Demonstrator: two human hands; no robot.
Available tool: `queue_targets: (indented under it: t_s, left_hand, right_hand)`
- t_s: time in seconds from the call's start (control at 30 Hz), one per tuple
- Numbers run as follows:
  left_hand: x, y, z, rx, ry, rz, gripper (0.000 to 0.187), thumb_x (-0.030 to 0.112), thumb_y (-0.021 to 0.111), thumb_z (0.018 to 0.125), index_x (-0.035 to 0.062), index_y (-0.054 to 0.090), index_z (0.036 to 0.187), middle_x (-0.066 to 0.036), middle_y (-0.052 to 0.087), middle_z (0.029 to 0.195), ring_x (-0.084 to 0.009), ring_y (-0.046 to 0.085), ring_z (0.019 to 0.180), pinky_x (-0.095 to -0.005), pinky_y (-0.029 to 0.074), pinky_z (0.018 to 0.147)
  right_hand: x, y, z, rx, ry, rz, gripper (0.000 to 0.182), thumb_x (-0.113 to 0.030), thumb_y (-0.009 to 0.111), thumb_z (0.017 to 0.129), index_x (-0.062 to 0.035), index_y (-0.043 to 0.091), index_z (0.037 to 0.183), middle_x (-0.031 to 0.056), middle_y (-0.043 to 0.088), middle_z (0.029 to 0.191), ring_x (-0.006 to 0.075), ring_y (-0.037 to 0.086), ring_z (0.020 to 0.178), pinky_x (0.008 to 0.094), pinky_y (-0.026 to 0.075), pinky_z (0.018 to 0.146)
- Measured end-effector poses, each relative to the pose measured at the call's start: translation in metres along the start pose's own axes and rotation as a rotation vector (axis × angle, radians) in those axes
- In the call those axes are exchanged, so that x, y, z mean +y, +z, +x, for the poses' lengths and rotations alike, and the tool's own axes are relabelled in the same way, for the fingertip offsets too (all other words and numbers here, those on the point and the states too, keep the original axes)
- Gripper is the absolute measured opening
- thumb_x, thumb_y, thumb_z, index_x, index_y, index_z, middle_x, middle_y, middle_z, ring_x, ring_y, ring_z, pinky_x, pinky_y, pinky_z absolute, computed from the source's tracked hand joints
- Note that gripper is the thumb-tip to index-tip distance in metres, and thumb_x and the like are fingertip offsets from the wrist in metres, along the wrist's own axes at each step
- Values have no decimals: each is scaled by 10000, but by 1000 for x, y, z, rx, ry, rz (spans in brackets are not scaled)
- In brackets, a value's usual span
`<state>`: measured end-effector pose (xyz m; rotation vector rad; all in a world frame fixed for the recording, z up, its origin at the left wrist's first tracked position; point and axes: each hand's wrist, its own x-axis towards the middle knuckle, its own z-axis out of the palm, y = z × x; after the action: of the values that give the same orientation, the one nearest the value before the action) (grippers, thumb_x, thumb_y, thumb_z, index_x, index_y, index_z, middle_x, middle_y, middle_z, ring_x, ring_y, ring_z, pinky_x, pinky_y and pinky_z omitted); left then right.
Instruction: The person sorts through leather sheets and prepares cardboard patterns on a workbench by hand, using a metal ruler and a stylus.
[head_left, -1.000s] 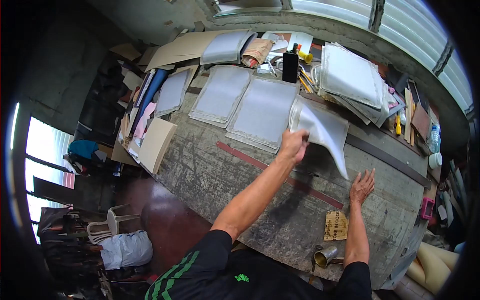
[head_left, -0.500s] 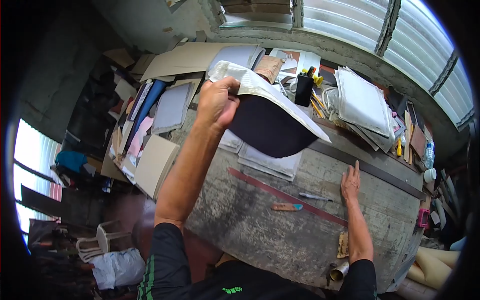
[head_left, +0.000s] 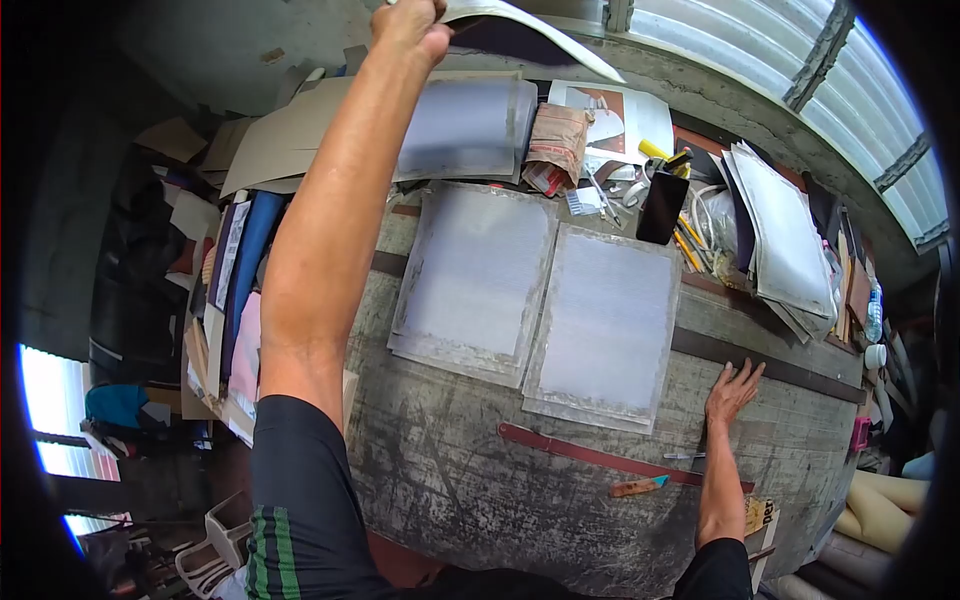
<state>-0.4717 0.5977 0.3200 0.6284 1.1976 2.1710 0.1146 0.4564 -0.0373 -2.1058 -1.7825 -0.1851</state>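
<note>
The worktable (head_left: pixel 430 490), its surface scuffed, carries the work and spans most of the view. The left arm (head_left: pixel 325 230) extends forward and up across its left part, elbow only slightly bent, forearm steeply raised. Two stacks of pale sheets, the left stack (head_left: pixel 475 280) and the right stack (head_left: pixel 605 325), lie side by side at mid-table. The curved sheet (head_left: pixel 515 40), white with a dark underside, is suspended above the table's far edge, its near end gripped by the closed left hand (head_left: pixel 410 28) at the top of the view. A dark flat strip (head_left: pixel 800 376) runs along the right side. A narrower red-brown strip (head_left: pixel 600 457) lies nearer the body. The right hand (head_left: pixel 734 392) is flat, palm down, fingers spread, holding nothing, fingertips at the dark strip's near edge.
</note>
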Motion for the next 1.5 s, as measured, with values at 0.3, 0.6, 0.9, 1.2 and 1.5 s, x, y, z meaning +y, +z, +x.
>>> queue_targets:
  t_s: [0.3, 0.6, 0.9, 1.2, 1.5]
  left_hand:
    - [-164, -165, -30, 262, -220, 125, 443, -98, 486, 719, 16, 491, 1147, -121, 549, 1052, -275, 592, 898, -406, 528, 654]
    - [-153, -236, -326, 27, -713, 269, 325, 28, 561, 865, -8, 463, 1173, -93, 577, 1004, -180, 596, 866, -303, 522, 727]
    - [-161, -216, -461, 29, -719, 420, 419, -17, 543, 852, -45, 407, 1247, -147, 485, 1212, -192, 504, 1088, -288, 469, 887]
    - [-201, -197, -435, -27, -693, 794, 429, 74, 642, 753, -70, 492, 1128, -62, 564, 875, -118, 522, 751, -246, 437, 648]
    - [-216, -158, -460, 198, -276, 468, 272, 96, 694, 764, -66, 572, 946, -68, 583, 863, -148, 560, 819, -292, 458, 731]
  right_hand:
    - [-4, -5, -2, -16, 12, 21, 473, -339, 398, 970, -35, 371, 1332, 192, 195, 1472, 400, 287, 1294, 503, 210, 1077]
    - [3, 3, 2, 52, -49, 61, 505, -360, 449, 947, -5, 409, 1304, 246, 251, 1436, 417, 317, 1263, 504, 241, 1043]
    - [3, 3, 1, 45, -43, 74, 524, -393, 416, 952, -24, 385, 1322, 238, 233, 1441, 396, 277, 1303, 506, 197, 1067]
    - [7, 2, 1, 32, -16, 73, 526, -408, 403, 953, -42, 384, 1330, 218, 231, 1447, 375, 244, 1328, 544, 182, 1065]
    - [2, 0, 1, 6, -17, 57, 531, -414, 391, 955, -45, 375, 1336, 212, 222, 1456, 379, 243, 1330, 549, 178, 1071]
